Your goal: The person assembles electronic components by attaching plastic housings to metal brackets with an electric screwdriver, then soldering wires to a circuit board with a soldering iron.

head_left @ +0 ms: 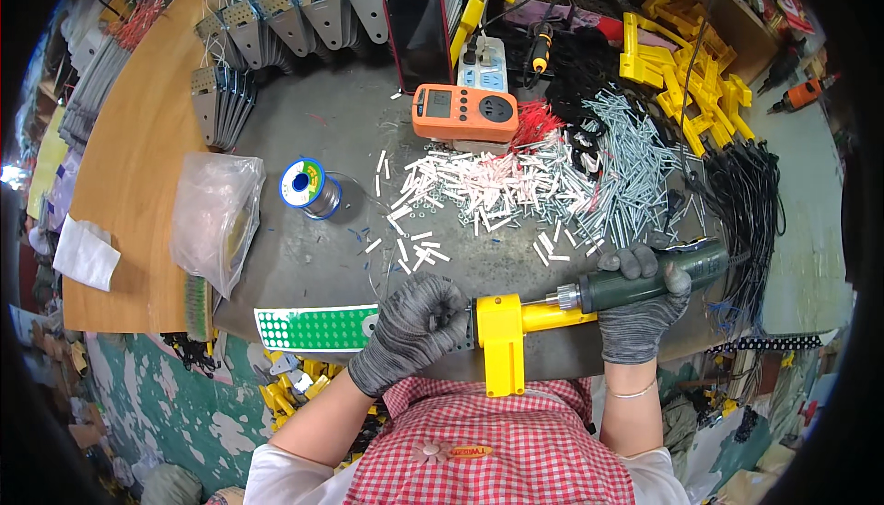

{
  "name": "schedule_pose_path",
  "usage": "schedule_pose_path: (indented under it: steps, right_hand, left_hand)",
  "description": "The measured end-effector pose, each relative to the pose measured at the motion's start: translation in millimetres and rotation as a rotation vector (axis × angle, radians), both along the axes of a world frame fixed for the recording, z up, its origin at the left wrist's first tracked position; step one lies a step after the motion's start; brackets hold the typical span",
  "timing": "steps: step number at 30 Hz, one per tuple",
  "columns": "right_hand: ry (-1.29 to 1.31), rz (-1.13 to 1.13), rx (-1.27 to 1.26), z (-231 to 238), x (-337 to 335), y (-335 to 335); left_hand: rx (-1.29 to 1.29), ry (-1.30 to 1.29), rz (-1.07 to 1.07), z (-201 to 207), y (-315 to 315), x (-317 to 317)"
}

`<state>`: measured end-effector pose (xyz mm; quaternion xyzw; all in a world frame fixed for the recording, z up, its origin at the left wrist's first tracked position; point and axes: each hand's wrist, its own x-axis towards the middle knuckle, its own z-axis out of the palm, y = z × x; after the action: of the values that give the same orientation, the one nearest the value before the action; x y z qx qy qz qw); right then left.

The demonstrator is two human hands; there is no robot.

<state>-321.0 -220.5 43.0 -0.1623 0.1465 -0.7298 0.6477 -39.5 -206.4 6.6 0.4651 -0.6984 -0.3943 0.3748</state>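
Yellow part [502, 350]: on the near edge of the counter [354, 252], between the two hands, its long arm reaching right.
Left hand [414, 325]: gloved, fingers curled in at the yellow part's left side; from here I cannot tell whether they pinch it.
Right hand [645, 312]: gloved too, fingers wrapped around the green power driver [695, 275], its silver chuck [569, 297] facing left along that arm; I can't make out the tip.
Driver work: looks to me like fastening, probably a screw going into the yellow part.
Next move: seems to call for a steady left hand and the driver lined up straight.
Green dotted sheet [313, 328]: near left, partly behind the left hand.
Loose screws [631, 174]: heaped far right, beside white sleeves [493, 187].
Wire spool [313, 190]: farther left, standing apart.
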Motion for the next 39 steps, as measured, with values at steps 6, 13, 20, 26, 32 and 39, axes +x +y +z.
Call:
schedule_pose_path:
  steps: [6, 13, 20, 26, 32, 39]
  right_hand:
    - [-0.026, -0.023, 0.029, 2, 3, -1]
    - [-0.010, -0.008, -0.012, -1, 2, -3]
    - [-0.027, 0.002, -0.018, -2, 3, -4]
    - [-0.004, -0.007, 0.006, 0, 2, -4]
    - [0.028, -0.054, 0.022, 7, -19, 19]
    - [0.012, -0.067, 0.028, 0, -4, 30]
  left_hand:
    - [0.000, 0.044, -0.002, 2, 1, 2]
    - [-0.097, 0.007, 0.011, 1, -1, -1]
    - [-0.053, 0.000, -0.041, 0, 1, -1]
    - [-0.325, -0.177, -0.075, 9, -1, -5]
    - [-0.372, -0.504, 0.230, 6, -51, 24]
    - [-0.043, -0.612, 0.061, 7, -84, 49]
